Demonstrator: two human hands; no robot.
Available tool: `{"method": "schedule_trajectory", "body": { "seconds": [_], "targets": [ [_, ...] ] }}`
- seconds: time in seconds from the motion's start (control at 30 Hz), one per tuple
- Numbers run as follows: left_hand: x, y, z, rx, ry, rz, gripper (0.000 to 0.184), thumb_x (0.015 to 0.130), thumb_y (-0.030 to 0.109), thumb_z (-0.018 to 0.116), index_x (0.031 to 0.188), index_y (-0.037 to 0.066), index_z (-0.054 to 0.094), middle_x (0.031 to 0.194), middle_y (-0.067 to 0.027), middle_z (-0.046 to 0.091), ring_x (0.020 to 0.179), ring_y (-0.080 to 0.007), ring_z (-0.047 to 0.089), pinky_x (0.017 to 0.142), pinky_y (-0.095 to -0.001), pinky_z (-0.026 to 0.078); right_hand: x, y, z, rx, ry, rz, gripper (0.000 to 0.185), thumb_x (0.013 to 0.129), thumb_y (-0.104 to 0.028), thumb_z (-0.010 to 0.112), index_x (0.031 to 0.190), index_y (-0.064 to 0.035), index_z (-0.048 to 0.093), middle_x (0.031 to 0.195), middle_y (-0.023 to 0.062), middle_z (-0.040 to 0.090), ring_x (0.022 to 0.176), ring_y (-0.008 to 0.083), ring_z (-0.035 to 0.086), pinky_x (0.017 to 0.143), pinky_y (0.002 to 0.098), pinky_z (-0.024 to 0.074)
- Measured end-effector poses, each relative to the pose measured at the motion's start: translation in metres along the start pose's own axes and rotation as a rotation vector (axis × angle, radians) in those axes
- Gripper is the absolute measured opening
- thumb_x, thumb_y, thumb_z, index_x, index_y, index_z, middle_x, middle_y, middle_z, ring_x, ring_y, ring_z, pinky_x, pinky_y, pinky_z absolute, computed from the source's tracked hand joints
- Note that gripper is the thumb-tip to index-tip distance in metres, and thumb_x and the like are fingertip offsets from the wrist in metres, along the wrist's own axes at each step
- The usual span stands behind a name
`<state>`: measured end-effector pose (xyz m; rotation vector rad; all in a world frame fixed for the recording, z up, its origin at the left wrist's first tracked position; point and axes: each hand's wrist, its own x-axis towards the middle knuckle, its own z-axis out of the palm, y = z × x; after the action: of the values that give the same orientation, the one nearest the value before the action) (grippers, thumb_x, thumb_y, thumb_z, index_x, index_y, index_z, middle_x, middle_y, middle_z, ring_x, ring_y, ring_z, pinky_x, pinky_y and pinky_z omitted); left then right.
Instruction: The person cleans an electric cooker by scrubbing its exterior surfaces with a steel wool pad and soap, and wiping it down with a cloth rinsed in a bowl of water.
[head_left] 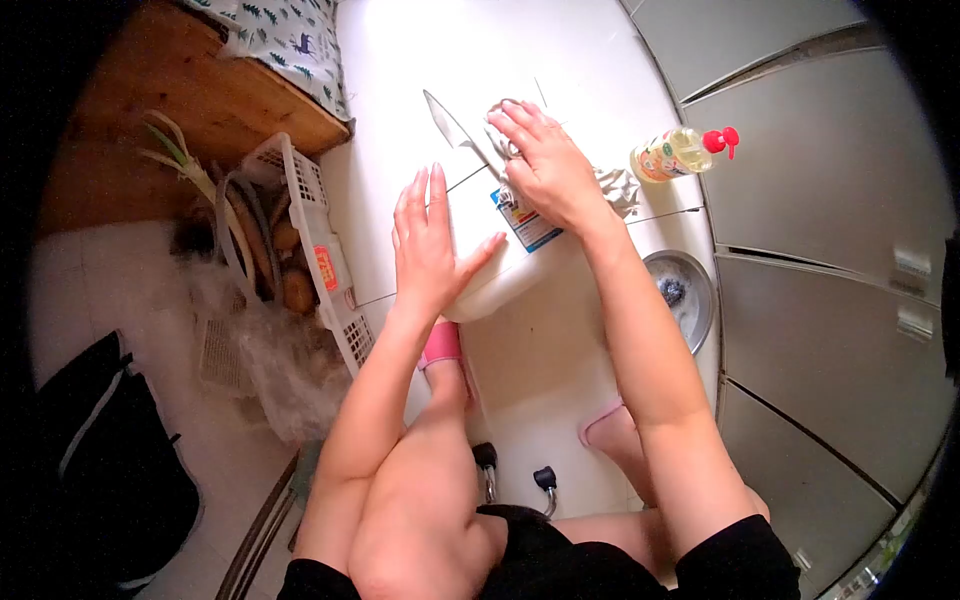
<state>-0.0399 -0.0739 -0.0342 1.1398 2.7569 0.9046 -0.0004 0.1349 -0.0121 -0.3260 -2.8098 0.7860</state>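
Note:
My left hand (428, 248) lies with its fingers stretched out and thumb spread on the left side of a smooth white appliance (485, 285) with a rounded front edge. A blue-edged label (533, 232) is stuck on it. My right hand (553, 168) is closed over a crumpled pale grey cloth (618, 188) beside the label; part of the cloth trails out to the right under my wrist. Just beyond, a knife (446, 121) points away to the upper left. Its lower end runs toward my right fingers, and its handle is not clearly visible.
At right stand a red-capped bottle of yellow liquid (672, 155) and a metal bowl (696, 305) holding a dark scrubber, near grey cabinet doors (820, 180). A white plastic basket (318, 245) of vegetables sits at left, below a wooden piece of furniture (120, 150).

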Motion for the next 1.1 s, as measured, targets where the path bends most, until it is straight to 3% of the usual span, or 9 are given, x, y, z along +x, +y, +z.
{"method": "schedule_trajectory", "body": {
  "seconds": [0.17,0.33,0.47,0.73,0.83,0.87,0.97,1.0,1.1],
  "targets": [
    [0.0,-0.005,-0.001,-0.001,-0.007,-0.011,0.104,0.08,0.058,0.073,0.154,0.001,0.027,0.151,-0.0256,0.035,0.137,-0.0435,0.034,0.113,-0.0528,0.031,-0.038,-0.03,-0.009,-0.113,0.062,-0.023,0.056,0.086,-0.02,0.047,0.142,-0.011,0.051,0.147,0.0138,0.05,0.142,0.0306,0.039,0.12,0.0485,0.0229],
    [0.005,-0.007,0.002,-0.009,-0.018,-0.002,0.104,0.079,0.057,0.074,0.155,0.003,0.026,0.152,-0.0247,0.034,0.138,-0.0426,0.033,0.114,-0.0522,0.03,-0.096,-0.058,-0.017,-0.133,0.026,0.026,0.063,0.08,-0.013,0.057,0.142,-0.0055,0.05,0.146,0.0155,0.05,0.141,0.0321,0.041,0.119,0.0507,0.0238],
    [0.002,-0.019,-0.002,-0.111,-0.089,0.038,0.099,0.081,0.049,0.072,0.156,0.006,0.025,0.154,-0.0226,0.032,0.141,-0.0418,0.029,0.116,-0.0513,0.026,-0.121,-0.068,-0.002,-0.045,-0.007,0.009,0.066,0.082,-0.019,0.054,0.145,-0.0043,0.047,0.149,0.0146,0.048,0.142,0.0296,0.04,0.121,0.0476,0.0228],
    [0.002,-0.04,-0.001,-0.359,-0.128,0.069,0.082,0.082,0.025,0.058,0.155,0.004,0.026,0.158,-0.0194,0.029,0.146,-0.0387,0.023,0.122,-0.0466,0.016,-0.055,-0.076,0.03,-0.175,0.05,-0.119,0.058,0.09,-0.028,0.048,0.145,-0.0085,0.049,0.15,0.0101,0.048,0.144,0.024,0.038,0.122,0.047,0.0178],
    [0.002,-0.049,0.001,-0.588,-0.139,-0.065,0.078,0.083,0.023,0.054,0.154,0.003,0.029,0.159,-0.0181,0.029,0.147,-0.0355,0.022,0.122,-0.0444,0.014,-0.037,-0.075,0.039,-0.207,0.063,-0.145,0.057,0.092,-0.03,0.047,0.144,-0.0087,0.049,0.15,0.0088,0.048,0.143,0.0233,0.038,0.122,0.0473,0.0176],
    [0.002,-0.051,0.002,-0.699,-0.15,-0.138,0.072,0.089,0.025,0.049,0.153,0.0,0.03,0.159,-0.0171,0.029,0.149,-0.0302,0.023,0.123,-0.041,0.014,-0.034,-0.076,0.045,-0.237,0.078,-0.149,0.058,0.091,-0.033,0.051,0.143,-0.0071,0.05,0.149,0.0116,0.048,0.143,0.0259,0.038,0.122,0.0477,0.0188],
    [0.006,-0.042,-0.009,-1.303,-0.121,-0.351,0.069,0.092,0.032,0.045,0.153,0.002,0.032,0.16,-0.0132,0.032,0.149,-0.0241,0.024,0.124,-0.0384,0.011,-0.038,-0.089,0.052,-0.193,0.129,-0.108,0.062,0.09,-0.036,0.057,0.143,-0.004,0.049,0.148,0.0163,0.047,0.144,0.0302,0.036,0.121,0.0476,0.0201],
    [0.007,-0.039,-0.011,-1.349,-0.103,-0.392,0.066,0.099,0.038,0.037,0.153,0.001,0.032,0.158,-0.0136,0.034,0.149,-0.0224,0.026,0.123,-0.0374,0.012,-0.043,-0.093,0.054,-0.182,0.104,-0.123,0.069,0.087,-0.036,0.061,0.145,-0.0012,0.045,0.15,0.0201,0.043,0.145,0.0338,0.032,0.121,0.0476,0.0206],
    [0.011,-0.034,-0.021,-1.412,-0.136,-0.388,0.068,0.101,0.043,0.035,0.153,0.0,0.032,0.158,-0.0148,0.034,0.149,-0.0232,0.027,0.123,-0.037,0.014,-0.069,-0.107,0.058,-0.06,-0.006,-0.178,0.075,0.085,-0.036,0.062,0.147,-0.0006,0.041,0.153,0.0201,0.039,0.147,0.0337,0.029,0.121,0.0475,0.0201]
  ]
}}
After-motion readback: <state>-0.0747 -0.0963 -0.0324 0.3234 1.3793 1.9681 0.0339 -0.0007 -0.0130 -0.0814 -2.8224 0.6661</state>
